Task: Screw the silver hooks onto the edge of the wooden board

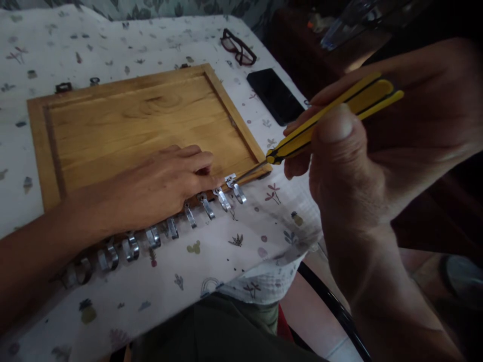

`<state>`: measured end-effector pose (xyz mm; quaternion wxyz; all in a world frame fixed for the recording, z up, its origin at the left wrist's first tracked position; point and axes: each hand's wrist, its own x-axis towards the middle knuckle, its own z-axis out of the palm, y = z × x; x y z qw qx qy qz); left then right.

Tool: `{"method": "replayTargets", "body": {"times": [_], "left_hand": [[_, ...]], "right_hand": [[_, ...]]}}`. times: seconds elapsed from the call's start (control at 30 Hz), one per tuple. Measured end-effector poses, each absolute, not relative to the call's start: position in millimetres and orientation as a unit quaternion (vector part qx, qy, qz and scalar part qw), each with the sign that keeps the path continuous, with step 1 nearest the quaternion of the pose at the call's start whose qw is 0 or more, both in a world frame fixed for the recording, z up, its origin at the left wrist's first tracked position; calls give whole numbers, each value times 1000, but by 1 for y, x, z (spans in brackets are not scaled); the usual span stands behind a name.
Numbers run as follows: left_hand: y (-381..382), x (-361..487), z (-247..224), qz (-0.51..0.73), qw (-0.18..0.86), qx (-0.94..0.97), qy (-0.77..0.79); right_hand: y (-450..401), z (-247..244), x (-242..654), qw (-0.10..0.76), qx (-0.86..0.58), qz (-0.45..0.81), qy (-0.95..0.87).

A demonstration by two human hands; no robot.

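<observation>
A yellow and black screwdriver (332, 118) is gripped in my right hand (350, 146), its shaft slanting down to the left. The tip meets the rightmost metal clip on the near edge of a wooden frame (139, 118). Several shiny curved metal clips (207, 206) line that edge and hang over the cloth. Resting on the near rail, my left hand (177, 176) has its fingers curled, with the thumb and fingertips by the clips near the screwdriver tip. Whether it pinches a clip is hidden.
The frame lies on a patterned white cloth (211, 261) over a table. Beyond its right side are a black phone (275, 95) and dark-rimmed glasses (238, 48). A black curved bar (332, 306) is below the table's right edge.
</observation>
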<state>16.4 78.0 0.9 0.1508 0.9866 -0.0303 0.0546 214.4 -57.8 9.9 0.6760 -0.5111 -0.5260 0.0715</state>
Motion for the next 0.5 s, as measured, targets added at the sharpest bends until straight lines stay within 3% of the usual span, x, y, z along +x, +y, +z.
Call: {"method": "replayTargets", "body": {"times": [0.1, 0.3, 0.5], "left_hand": [[78, 17, 0, 60, 143, 987, -36], [79, 17, 3, 40, 128, 991, -30], [76, 17, 6, 34, 122, 992, -30]], "right_hand": [[-56, 9, 214, 645, -534, -1, -546], [-52, 8, 216, 661, -526, -7, -535], [-55, 13, 225, 660, -487, 123, -558]]}}
